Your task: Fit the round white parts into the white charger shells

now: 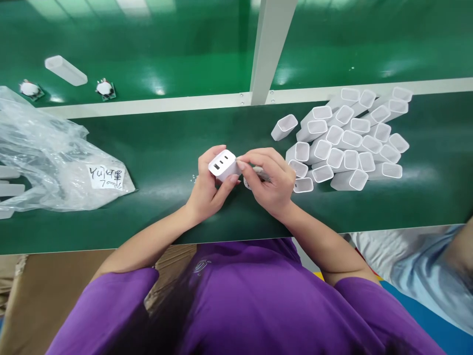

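Observation:
My left hand [204, 190] is wrapped round a white charger housing [222, 165], its end with three dark port slots tilted up toward me. The thumb presses along its near side. Beside it, my right hand [269, 178] is closed in a pinch, thumb and forefinger tips meeting at the housing's right edge. What the pinch holds, if anything, is too small to make out. Under the right palm a whitish piece [261, 173] shows in part; most of it is hidden by the fingers. Tiny white bits [194, 178] lie left of my left hand.
Many open white sleeves [351, 160] stand grouped on the green table at right, with one sleeve [284, 127] slightly apart. A clear plastic bag [74, 172] with a handwritten label lies left. Behind a metal rail are a white sleeve [65, 70] and two small round-topped parts [105, 88].

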Demonstrator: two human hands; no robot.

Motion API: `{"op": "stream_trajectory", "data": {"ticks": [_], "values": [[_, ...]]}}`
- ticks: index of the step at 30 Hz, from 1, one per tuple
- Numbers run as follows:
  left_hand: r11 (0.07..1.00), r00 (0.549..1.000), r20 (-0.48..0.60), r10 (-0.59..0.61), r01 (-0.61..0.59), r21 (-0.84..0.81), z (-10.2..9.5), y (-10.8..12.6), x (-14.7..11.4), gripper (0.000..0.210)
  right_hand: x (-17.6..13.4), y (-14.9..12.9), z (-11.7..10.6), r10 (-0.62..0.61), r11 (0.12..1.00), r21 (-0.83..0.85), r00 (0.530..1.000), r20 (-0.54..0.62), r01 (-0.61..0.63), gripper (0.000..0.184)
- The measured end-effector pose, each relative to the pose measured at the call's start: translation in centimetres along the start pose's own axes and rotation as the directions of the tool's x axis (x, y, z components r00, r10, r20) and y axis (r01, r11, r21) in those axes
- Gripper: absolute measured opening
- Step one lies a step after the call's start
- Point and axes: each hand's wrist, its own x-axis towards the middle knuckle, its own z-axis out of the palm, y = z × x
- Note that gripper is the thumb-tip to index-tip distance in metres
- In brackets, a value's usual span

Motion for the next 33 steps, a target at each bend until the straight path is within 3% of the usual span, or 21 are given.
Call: {"op": "stream_trajectory", "data": {"ticks": [4,7,11,15,17,20,23,26,30,33], "values": [[0.997,0.997,0.042,-0.067,0.066,0.025,-0.1,-0.2,-0.3,0.052,-0.3,0.1,0.1,0.064,0.998,-0.009,0.998,0.03,-0.064,0.016],[0.998,0.999,0.012,0.034,-0.035,0.057,0.1,-0.6,-0.4,0.055,-0.6,0.1,0.3,0.087,0.994,-0.063,0.996,0.033,-0.085,0.02],[0.99,0.993,-0.005,0.118,-0.117,0.083,0.1,-0.5,-0.3,0.053,-1.1,-0.1,0.6,-0.046,0.992,-0.115,0.999,-0.008,0.045,0.016],[1.0,0.997,0.072,0.005,-0.007,0.022,-0.6,-0.1,0.0,0.049,-1.4,0.0,0.6,-0.144,0.973,-0.173,0.987,0.076,0.155,0.022],[0.998,0.995,0.082,-0.06,0.06,0.009,-1.1,-0.3,0.2,0.051,-1.2,0.1,0.5,-0.096,0.988,-0.111,0.989,0.113,0.109,0.025],[0.987,0.987,0.078,-0.142,0.147,-0.058,-1.6,-0.8,0.6,0.053,-0.6,0.0,0.0,0.108,0.98,0.139,0.972,0.211,-0.139,0.023],[0.919,0.948,0.201,-0.246,0.294,-0.264,-1.5,-1.0,0.9,0.056,0.2,-0.1,-0.3,0.344,0.812,0.345,0.864,0.367,-0.47,0.02],[0.801,0.907,0.317,-0.277,0.4,-0.444,-1.1,-0.6,1.3,0.057,0.8,0.5,-0.2,0.571,0.534,0.452,0.699,0.432,-0.715,0.023],[0.72,0.888,0.343,-0.306,0.452,-0.527,-0.8,0.0,1.6,0.058,1.2,1.9,0.4,0.766,0.21,0.573,0.497,0.407,-0.792,0.044],[0.714,0.881,0.335,-0.334,0.468,-0.52,-0.9,-0.1,1.7,0.059,1.5,1.9,0.6,0.773,0.045,0.534,0.368,0.517,-0.844,0.057]]}}
